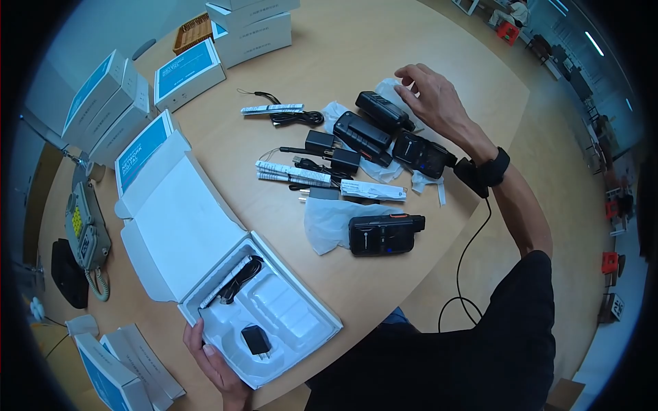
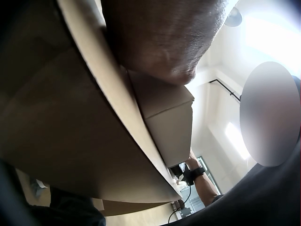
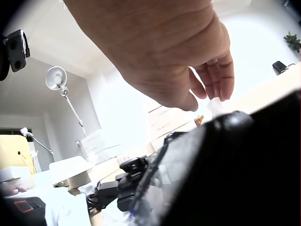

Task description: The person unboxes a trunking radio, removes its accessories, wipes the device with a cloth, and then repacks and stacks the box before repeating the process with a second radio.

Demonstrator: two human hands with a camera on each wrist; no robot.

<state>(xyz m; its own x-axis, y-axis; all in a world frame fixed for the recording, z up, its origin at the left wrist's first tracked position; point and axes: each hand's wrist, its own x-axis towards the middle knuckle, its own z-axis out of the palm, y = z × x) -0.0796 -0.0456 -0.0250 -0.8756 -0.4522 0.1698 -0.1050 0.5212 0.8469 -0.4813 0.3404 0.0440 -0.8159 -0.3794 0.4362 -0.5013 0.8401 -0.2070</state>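
Note:
My left hand (image 1: 216,370) rests with its fingers along the near-left side of an open white box (image 1: 205,219); its wrist fills the top of the left wrist view. Inside the box's moulded tray lie a bundled black cable (image 1: 241,279) and a black charger plug (image 1: 256,340). Over a cluster of black handheld radios (image 1: 363,137) hovers my right hand (image 1: 439,103), fingers loosely bent, thumb apart and nothing seen between them. A scrap of white wrapping (image 3: 215,107) shows just below its fingertips in the right wrist view.
One radio (image 1: 386,235) lies on a white sleeve near the table edge. Charger plugs (image 1: 345,160), cables and paper-wrapped strips (image 1: 295,173) lie mid-table. Stacked boxes (image 1: 110,103) stand at left and back, a desk phone (image 1: 88,226) at left. A black cord (image 1: 473,236) hangs from my right wrist.

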